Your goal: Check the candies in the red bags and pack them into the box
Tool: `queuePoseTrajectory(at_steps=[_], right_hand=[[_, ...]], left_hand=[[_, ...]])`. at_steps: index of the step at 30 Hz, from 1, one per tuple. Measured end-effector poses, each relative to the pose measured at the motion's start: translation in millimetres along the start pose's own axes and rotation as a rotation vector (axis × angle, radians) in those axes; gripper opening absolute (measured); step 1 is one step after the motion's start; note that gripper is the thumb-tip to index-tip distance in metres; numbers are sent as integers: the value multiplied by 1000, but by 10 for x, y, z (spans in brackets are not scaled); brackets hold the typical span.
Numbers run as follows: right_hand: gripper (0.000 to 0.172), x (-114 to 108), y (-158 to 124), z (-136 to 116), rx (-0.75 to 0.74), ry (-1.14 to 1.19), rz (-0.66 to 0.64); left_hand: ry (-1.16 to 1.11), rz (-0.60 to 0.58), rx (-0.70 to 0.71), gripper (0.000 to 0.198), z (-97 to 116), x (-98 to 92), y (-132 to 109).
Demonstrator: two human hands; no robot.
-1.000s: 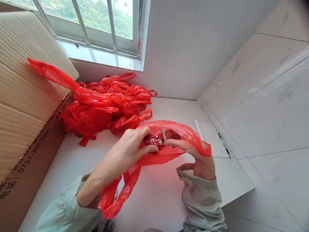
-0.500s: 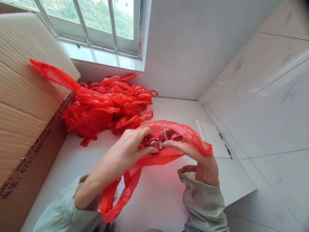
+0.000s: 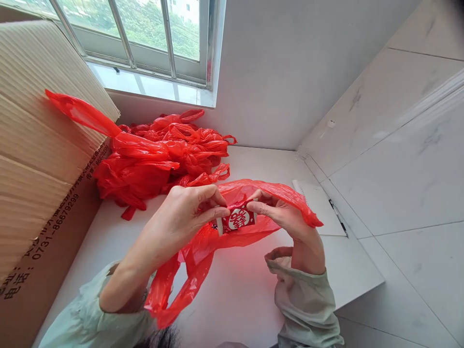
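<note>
Both my hands hold a small red box [image 3: 237,220] with a white round emblem, above the white counter [image 3: 239,295]. My left hand [image 3: 181,220] pinches its left end, fingers closed. My right hand [image 3: 286,220] pinches its right end. A red plastic bag [image 3: 188,270] is draped over and under both hands, its handles hanging down toward my left sleeve. The box's face is turned toward me, at the bag's mouth.
A heap of filled red plastic bags [image 3: 159,154] lies at the back left under the window [image 3: 145,38]. A large cardboard box [image 3: 39,159] stands at the left. A white sheet [image 3: 319,208] with a pen [image 3: 339,218] lies by the tiled wall at right.
The small red box has been turned so its emblem faces me and sits slightly lower. Both hands shifted their pinch on it; the bag sagged a little.
</note>
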State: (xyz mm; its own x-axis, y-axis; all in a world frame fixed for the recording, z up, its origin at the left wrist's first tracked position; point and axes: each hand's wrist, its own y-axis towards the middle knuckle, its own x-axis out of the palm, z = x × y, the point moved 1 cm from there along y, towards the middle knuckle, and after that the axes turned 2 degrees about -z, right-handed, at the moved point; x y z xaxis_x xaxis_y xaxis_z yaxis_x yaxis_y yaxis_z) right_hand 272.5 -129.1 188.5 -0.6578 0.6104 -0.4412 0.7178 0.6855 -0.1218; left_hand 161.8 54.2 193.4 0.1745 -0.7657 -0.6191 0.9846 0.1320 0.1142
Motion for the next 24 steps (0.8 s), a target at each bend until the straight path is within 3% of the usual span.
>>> queuePoseTrajectory(at_steps=[6,12,15,18,22,24], right_hand=[[18,-11,55,-3,-23,133,-93],[20,-8,108,40,-43,133,-67],[19,-15,132,53,-123,216,-67],[20,-42,144,70,-152,264,-70],[11,-52,116,47,-112,240,-136],[22,-29,89,9,-88,270,-206]], left_hand=[[-14,97,3,20,44,-3,2],[74,118,5,25,21,-11,-7],[-20,26,-23,19,8,6,-16],[-114,-71,-57,28,17,29,-16],[-113,-53,-88,25,27,54,0],[-140,-44,-87,26,23,75,10]])
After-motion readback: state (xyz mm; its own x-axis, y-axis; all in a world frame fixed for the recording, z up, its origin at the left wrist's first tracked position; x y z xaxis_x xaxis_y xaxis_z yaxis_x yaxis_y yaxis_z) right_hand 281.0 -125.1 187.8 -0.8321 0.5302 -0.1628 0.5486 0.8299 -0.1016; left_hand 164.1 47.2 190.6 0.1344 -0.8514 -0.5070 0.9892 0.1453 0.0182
